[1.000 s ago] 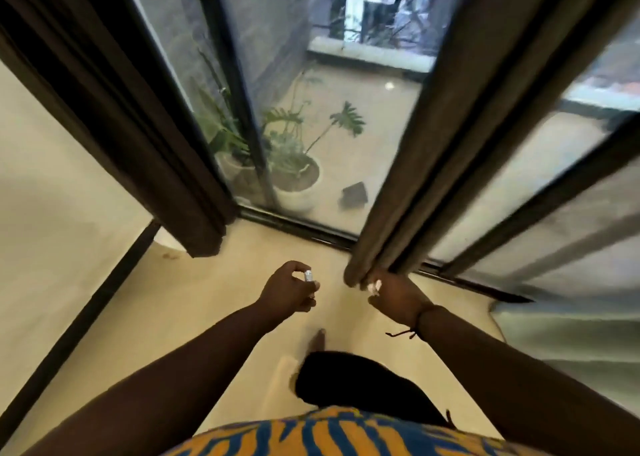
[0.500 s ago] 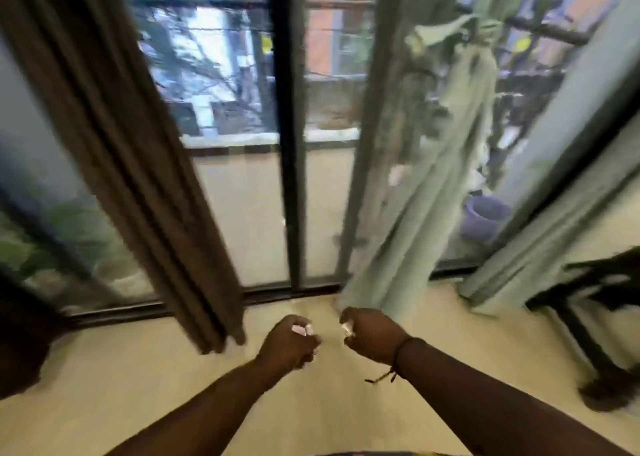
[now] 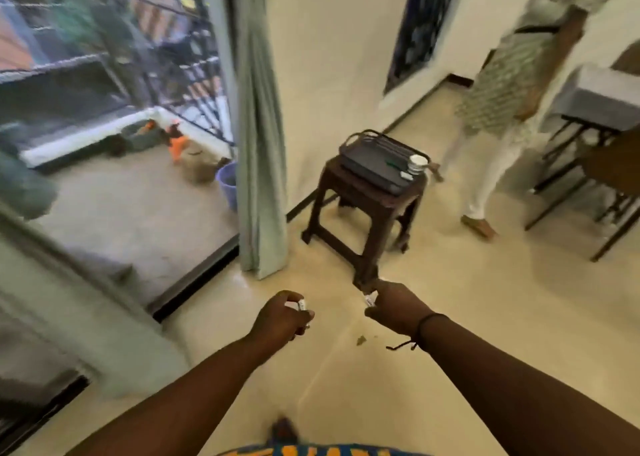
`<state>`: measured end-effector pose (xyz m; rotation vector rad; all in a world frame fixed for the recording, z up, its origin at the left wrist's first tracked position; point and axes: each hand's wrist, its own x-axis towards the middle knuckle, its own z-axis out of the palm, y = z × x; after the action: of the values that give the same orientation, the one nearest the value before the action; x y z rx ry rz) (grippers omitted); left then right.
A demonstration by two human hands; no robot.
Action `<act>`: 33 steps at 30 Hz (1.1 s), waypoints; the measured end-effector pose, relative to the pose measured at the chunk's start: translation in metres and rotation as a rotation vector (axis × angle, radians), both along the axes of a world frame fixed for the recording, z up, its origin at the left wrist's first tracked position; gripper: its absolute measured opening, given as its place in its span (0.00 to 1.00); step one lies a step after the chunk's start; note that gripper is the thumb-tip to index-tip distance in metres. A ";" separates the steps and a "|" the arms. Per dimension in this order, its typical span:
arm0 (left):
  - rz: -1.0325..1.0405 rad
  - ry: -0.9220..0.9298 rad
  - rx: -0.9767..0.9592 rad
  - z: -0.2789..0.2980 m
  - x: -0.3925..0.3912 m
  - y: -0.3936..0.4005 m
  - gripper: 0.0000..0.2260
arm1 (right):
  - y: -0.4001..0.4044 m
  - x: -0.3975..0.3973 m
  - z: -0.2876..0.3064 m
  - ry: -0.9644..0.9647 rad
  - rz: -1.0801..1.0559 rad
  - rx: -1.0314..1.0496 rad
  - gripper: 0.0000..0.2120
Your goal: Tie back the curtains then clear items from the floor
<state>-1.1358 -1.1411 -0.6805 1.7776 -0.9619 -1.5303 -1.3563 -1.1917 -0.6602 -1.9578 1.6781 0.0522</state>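
- The pale green curtain [image 3: 261, 164] hangs loose by the balcony door with no tie round it that I can see, so tying looks undone; a scrap of debris [image 3: 361, 340] lies on the floor.
- The left hand [image 3: 282, 318] and the right hand [image 3: 398, 308] are each curled round a small white object, well short of the curtain beyond them.
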 end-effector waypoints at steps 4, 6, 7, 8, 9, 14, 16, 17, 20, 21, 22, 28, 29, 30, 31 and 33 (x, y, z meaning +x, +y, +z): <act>-0.097 0.026 0.014 -0.022 -0.065 -0.095 0.09 | -0.055 -0.070 -0.014 0.007 -0.120 0.022 0.16; -0.148 0.061 0.042 -0.032 -0.098 -0.143 0.09 | -0.092 -0.102 -0.017 0.051 -0.146 0.033 0.16; -0.177 0.074 0.062 -0.035 -0.112 -0.166 0.09 | -0.110 -0.116 -0.017 0.073 -0.160 0.039 0.16; -0.211 0.073 0.075 -0.035 -0.123 -0.186 0.09 | -0.126 -0.126 -0.015 0.093 -0.176 0.045 0.16; -0.250 0.061 0.077 -0.034 -0.135 -0.210 0.09 | -0.146 -0.138 -0.013 0.107 -0.191 0.049 0.16; -0.397 -0.027 0.024 -0.021 -0.175 -0.318 0.12 | -0.240 -0.173 -0.005 0.153 -0.205 0.061 0.16; -0.359 -0.049 0.034 -0.020 -0.187 -0.356 0.12 | -0.277 -0.183 -0.010 0.140 -0.216 0.075 0.17; -0.337 -0.052 0.047 -0.021 -0.192 -0.373 0.12 | -0.295 -0.186 -0.014 0.128 -0.218 0.085 0.17; -0.256 -0.051 0.076 -0.030 -0.204 -0.420 0.10 | -0.355 -0.196 -0.025 0.119 -0.156 0.102 0.18; -0.211 -0.052 0.087 -0.035 -0.207 -0.436 0.10 | -0.379 -0.200 -0.034 0.112 -0.133 0.106 0.18; -0.171 -0.058 0.104 -0.038 -0.211 -0.453 0.10 | -0.404 -0.204 -0.041 0.102 -0.109 0.100 0.18; -0.019 -0.108 0.150 -0.060 -0.233 -0.534 0.11 | -0.532 -0.216 -0.077 0.044 0.026 0.084 0.17; 0.035 -0.124 0.170 -0.065 -0.242 -0.555 0.11 | -0.562 -0.221 -0.085 0.048 0.092 0.101 0.16; 0.076 -0.145 0.195 -0.068 -0.252 -0.571 0.11 | -0.584 -0.226 -0.089 0.054 0.144 0.125 0.15; 0.115 -0.151 0.213 -0.071 -0.262 -0.585 0.11 | -0.605 -0.231 -0.093 0.050 0.187 0.147 0.14; 0.156 -0.146 0.239 -0.079 -0.276 -0.605 0.11 | -0.635 -0.232 -0.101 0.048 0.230 0.194 0.14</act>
<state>-1.4117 -1.7459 -0.7590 2.1034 -0.7105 -1.4835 -1.5878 -1.8269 -0.7616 -2.0037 1.4112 0.3375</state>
